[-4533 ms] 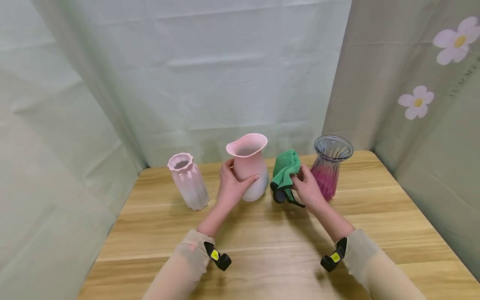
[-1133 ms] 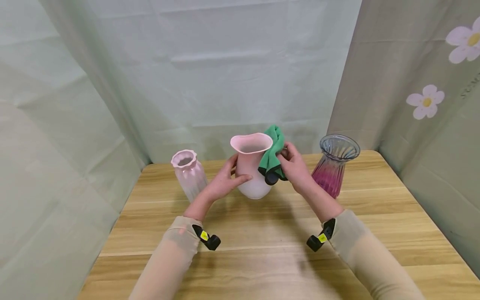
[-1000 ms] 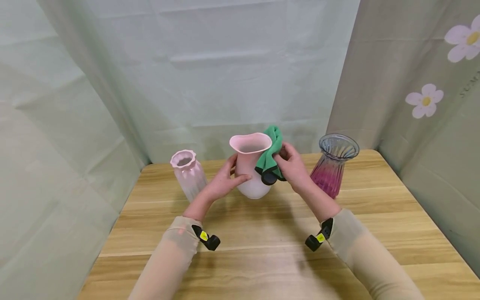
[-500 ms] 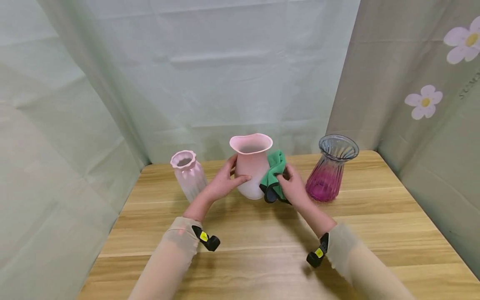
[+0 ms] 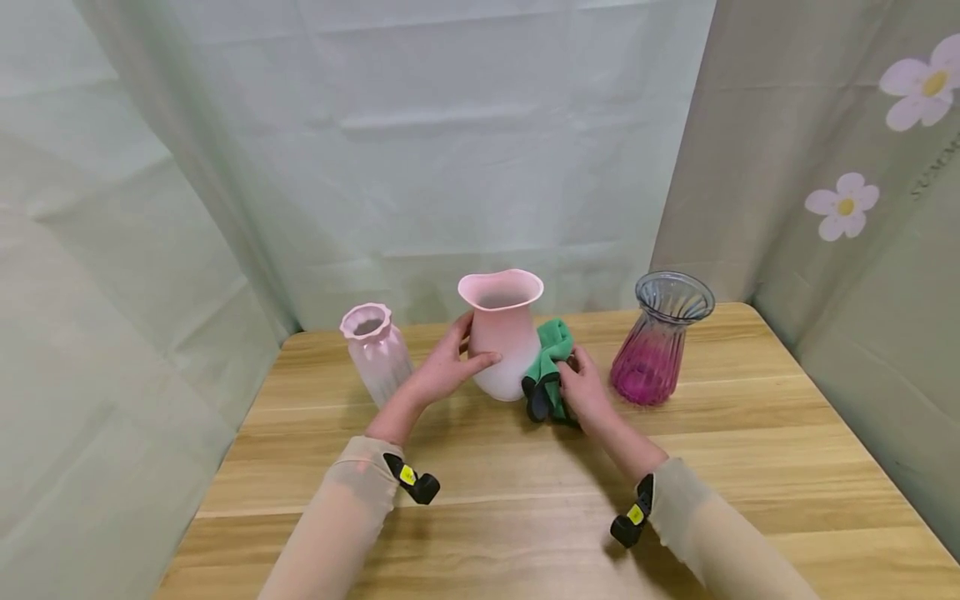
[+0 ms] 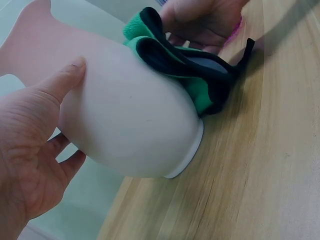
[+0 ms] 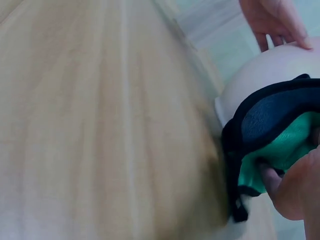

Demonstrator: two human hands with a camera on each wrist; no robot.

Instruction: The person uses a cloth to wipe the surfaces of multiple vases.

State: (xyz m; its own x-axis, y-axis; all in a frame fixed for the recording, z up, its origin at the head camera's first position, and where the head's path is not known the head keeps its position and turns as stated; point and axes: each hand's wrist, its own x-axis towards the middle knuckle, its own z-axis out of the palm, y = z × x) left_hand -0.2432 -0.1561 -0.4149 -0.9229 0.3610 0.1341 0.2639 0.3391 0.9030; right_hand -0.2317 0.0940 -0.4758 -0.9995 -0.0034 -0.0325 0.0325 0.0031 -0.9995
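My left hand (image 5: 444,367) grips the pink-white vase (image 5: 506,342); my right hand (image 5: 587,393) pinches a green cloth (image 5: 553,350) against it.
Head: the vase stands on the table (image 5: 525,525) between a fluted vase (image 5: 381,358) and a glass vase (image 5: 651,354); curtain lettering (image 5: 932,175) shows "SUMM", cut off; yellow labels (image 5: 407,475) are too small to read. Left wrist: its white foot (image 6: 192,154) shows plainly. Right wrist: the cloth's patch (image 7: 272,116) looks dark blue, my fingers in green folds.

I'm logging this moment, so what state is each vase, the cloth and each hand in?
Middle vase: upright, open-mouthed, held.
Left hand: gripping the middle vase.
Green cloth: bunched, against the middle vase.
Right hand: pinching the green cloth.
Scallop-rimmed vase: upright, open-mouthed, not held; lower part hidden.
Glass vase: upright, open-mouthed, not held.
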